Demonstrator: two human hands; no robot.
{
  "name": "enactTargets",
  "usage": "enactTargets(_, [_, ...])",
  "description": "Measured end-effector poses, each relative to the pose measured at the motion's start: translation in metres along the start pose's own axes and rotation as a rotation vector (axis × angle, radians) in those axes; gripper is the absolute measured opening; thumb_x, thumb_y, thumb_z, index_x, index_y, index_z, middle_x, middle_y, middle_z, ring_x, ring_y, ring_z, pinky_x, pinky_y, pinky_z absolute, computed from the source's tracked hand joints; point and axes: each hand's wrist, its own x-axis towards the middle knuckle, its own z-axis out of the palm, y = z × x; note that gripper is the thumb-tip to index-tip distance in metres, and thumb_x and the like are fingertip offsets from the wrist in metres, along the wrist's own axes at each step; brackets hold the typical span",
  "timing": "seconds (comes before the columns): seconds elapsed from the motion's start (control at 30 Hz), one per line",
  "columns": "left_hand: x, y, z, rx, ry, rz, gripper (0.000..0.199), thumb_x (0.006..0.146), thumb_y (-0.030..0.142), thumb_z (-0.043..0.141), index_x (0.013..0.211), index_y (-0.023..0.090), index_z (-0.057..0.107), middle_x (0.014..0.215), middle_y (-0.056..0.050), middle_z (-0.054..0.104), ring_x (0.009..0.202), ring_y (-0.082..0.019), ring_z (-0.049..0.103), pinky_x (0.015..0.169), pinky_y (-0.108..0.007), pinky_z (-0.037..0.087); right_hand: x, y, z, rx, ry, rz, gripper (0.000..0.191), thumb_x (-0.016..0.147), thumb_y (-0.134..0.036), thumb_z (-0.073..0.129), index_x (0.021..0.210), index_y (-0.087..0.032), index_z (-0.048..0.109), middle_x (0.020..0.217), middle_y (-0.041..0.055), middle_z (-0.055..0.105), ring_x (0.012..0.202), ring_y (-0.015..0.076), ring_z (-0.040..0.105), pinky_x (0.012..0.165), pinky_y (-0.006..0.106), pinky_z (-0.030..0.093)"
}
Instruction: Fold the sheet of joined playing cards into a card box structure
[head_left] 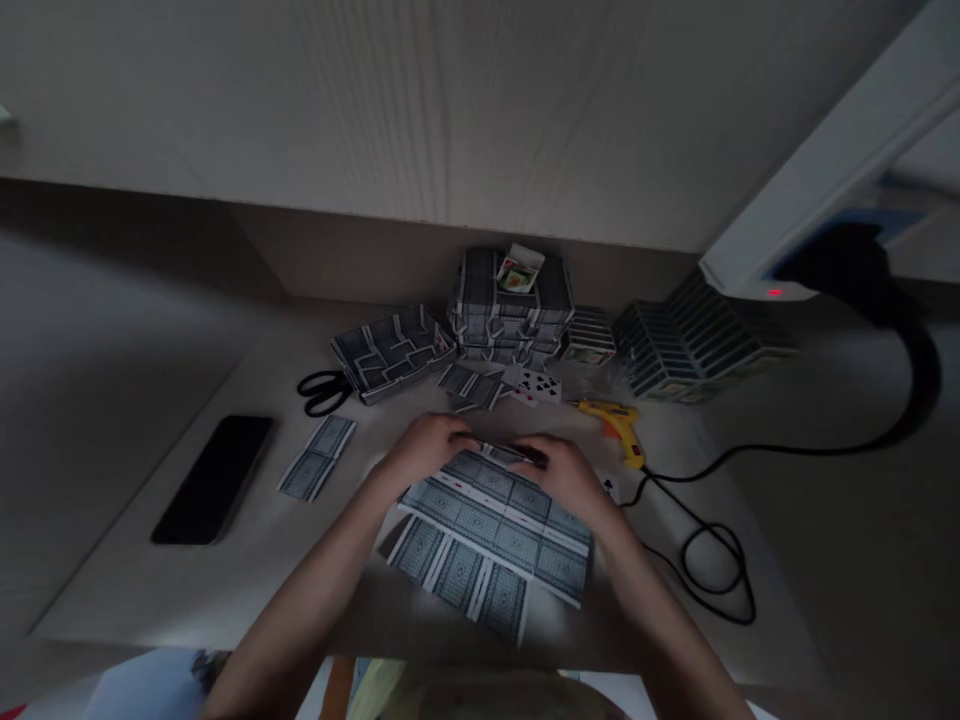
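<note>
A panel of joined playing cards (499, 520), patterned backs up, lies in front of me near the table's front edge. At its far edge my left hand (429, 447) is closed with bent fingers on the left part. My right hand (568, 472) grips the same edge farther right, thumb and fingers curled around it. The fingertips of both hands are partly hidden in shadow. From beneath the panel, a second row of joined cards (459, 578) sticks out toward me at a slant. One face-up club card (608, 486) shows beside my right wrist.
Behind my hands lie loose playing cards (476, 385), a card-built tray (394, 350) and a stacked card-built box (514, 310). Scissors (324, 392), joined cards (318, 458) and a phone (214, 480) are left. A yellow glue gun (616, 425), its cord (739, 560) and card boxes (690, 340) occupy the right.
</note>
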Motion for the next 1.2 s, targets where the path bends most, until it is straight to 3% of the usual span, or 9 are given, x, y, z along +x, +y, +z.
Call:
enactTargets(0.13, [-0.011,-0.017,0.002,-0.256,0.093,-0.123,0.029,0.073,0.039,0.053,0.089,0.017,0.064,0.090,-0.002,0.067,0.082,-0.017,0.059,0.073,-0.024,0.043,-0.004,0.020,0.004,0.218,0.154,0.055,0.029,0.070,-0.037,0.061,0.092,-0.019,0.064,0.093,0.0051,0.068,0.087,0.0189,0.061,0.078,0.031,0.047])
enactTargets(0.27, [-0.017,-0.021,0.009,-0.480,0.116,-0.155,0.032,0.074,0.037,0.052,0.096,0.015,0.062,0.097,-0.004,0.065,0.088,-0.017,0.058,0.075,-0.024,0.044,-0.006,0.020,0.021,0.291,0.211,0.092,0.028,0.069,-0.038,0.061,0.089,-0.020,0.066,0.092,0.0052,0.068,0.088,0.0197,0.062,0.081,0.033,0.046])
enactTargets(0.63, [-0.017,-0.021,0.033,-0.728,0.304,-0.173,0.030,0.072,0.037,0.055,0.092,0.017,0.063,0.095,-0.003,0.064,0.089,-0.018,0.057,0.077,-0.026,0.042,0.007,0.014,0.048,0.464,0.442,0.096,0.018,0.064,-0.036,0.066,0.072,-0.019,0.068,0.075,0.0042,0.070,0.071,0.0186,0.063,0.070,0.030,0.049])
enactTargets(0.77, [-0.010,-0.025,0.033,-0.720,0.375,-0.192,0.024,0.068,0.031,0.057,0.084,0.016,0.066,0.087,-0.003,0.067,0.085,-0.019,0.058,0.074,-0.026,0.042,0.022,0.021,0.046,0.483,0.454,0.074,0.016,0.063,-0.034,0.067,0.070,-0.019,0.066,0.073,0.0036,0.069,0.070,0.0179,0.062,0.070,0.030,0.048])
enactTargets(0.87, [-0.006,-0.031,0.030,-0.720,0.421,-0.172,0.023,0.066,0.025,0.053,0.082,0.016,0.067,0.084,-0.003,0.067,0.082,-0.019,0.058,0.073,-0.027,0.042,0.031,0.028,0.040,0.595,0.477,0.047,0.028,0.057,-0.031,0.072,0.080,-0.019,0.061,0.075,0.0027,0.067,0.074,0.0170,0.062,0.073,0.031,0.047])
enactTargets(0.97, [-0.005,-0.035,0.029,-0.706,0.473,-0.081,0.026,0.068,0.023,0.050,0.088,0.017,0.066,0.091,-0.003,0.066,0.088,-0.019,0.057,0.079,-0.029,0.041,0.032,0.034,0.034,0.726,0.467,0.011,0.044,0.055,-0.030,0.074,0.094,-0.020,0.056,0.085,0.0031,0.067,0.080,0.0170,0.061,0.076,0.032,0.047])
enactTargets(1.07, [-0.006,-0.036,0.029,-0.689,0.516,0.063,0.026,0.069,0.021,0.049,0.089,0.017,0.065,0.103,-0.004,0.063,0.104,-0.021,0.052,0.092,-0.032,0.035,0.027,0.036,0.032,0.646,0.371,0.010,0.040,0.056,-0.032,0.073,0.092,-0.020,0.059,0.090,0.0046,0.066,0.085,0.0183,0.061,0.079,0.033,0.046])
enactTargets(1.13, [-0.007,-0.034,0.029,-0.688,0.493,0.131,0.027,0.069,0.020,0.049,0.090,0.018,0.065,0.107,-0.004,0.061,0.110,-0.021,0.048,0.096,-0.032,0.031,0.026,0.034,0.035,0.556,0.328,0.020,0.035,0.056,-0.033,0.073,0.086,-0.019,0.064,0.088,0.0047,0.067,0.085,0.0190,0.061,0.079,0.032,0.046])
enactTargets(1.2, [-0.006,-0.030,0.029,-0.699,0.423,0.118,0.030,0.066,0.018,0.047,0.091,0.018,0.065,0.104,-0.004,0.062,0.105,-0.021,0.050,0.092,-0.031,0.034,0.027,0.032,0.039,0.517,0.316,0.038,0.030,0.056,-0.035,0.072,0.081,-0.019,0.066,0.083,0.0043,0.069,0.080,0.0191,0.062,0.076,0.031,0.047])
